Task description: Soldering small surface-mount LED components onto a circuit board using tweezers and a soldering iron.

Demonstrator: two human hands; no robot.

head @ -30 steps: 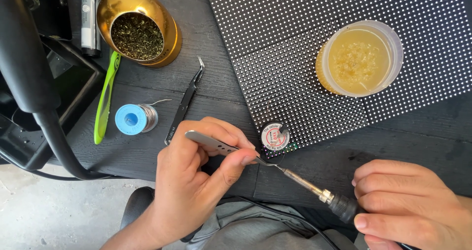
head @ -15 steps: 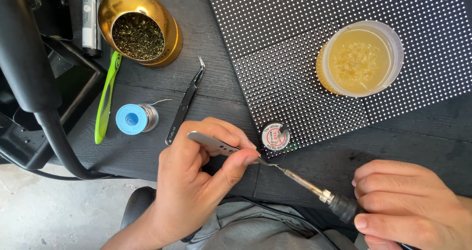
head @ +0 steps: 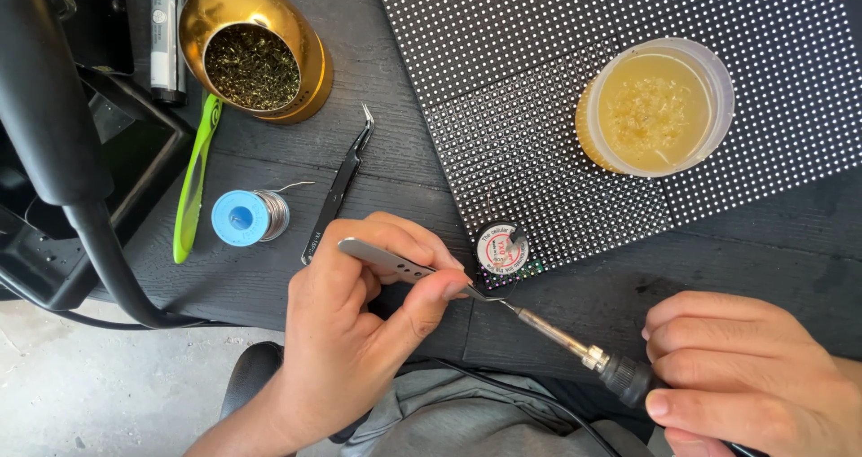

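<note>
Dark grey wooden planks form the worktop [head: 269,282], with pale concrete floor showing at the lower left. Across its upper right lies a black LED matrix panel studded with rows of white dots [head: 539,80]. On the panel's near corner sits a small round black tin with a white-and-red circular label [head: 501,248] — the print is too small to make out. Further right on the panel stands a clear round plastic tub of yellowish paste [head: 655,107]. At the upper left a gold metal pot filled with brass-coloured wire wool [head: 256,48] rests beside a lime-green plastic handle [head: 193,183], a blue spool of silver solder wire [head: 250,216] and a pair of black pointed tweezers [head: 341,183] lying flat.

A pair of silver steel tweezers [head: 395,261] is pinched between thumb and fingers of the left hand [head: 359,331], their points just below the panel's near corner, close to the round tin. The right hand [head: 754,376] is wrapped around the black grip of a soldering iron with a slim metal shaft [head: 566,340]; its tip meets the tweezer points at the panel edge. Both hands are well apart, each clamped on its own tool.

Compared with half a second ago, nothing has visibly shifted — hands, tools and containers keep the same places.
</note>
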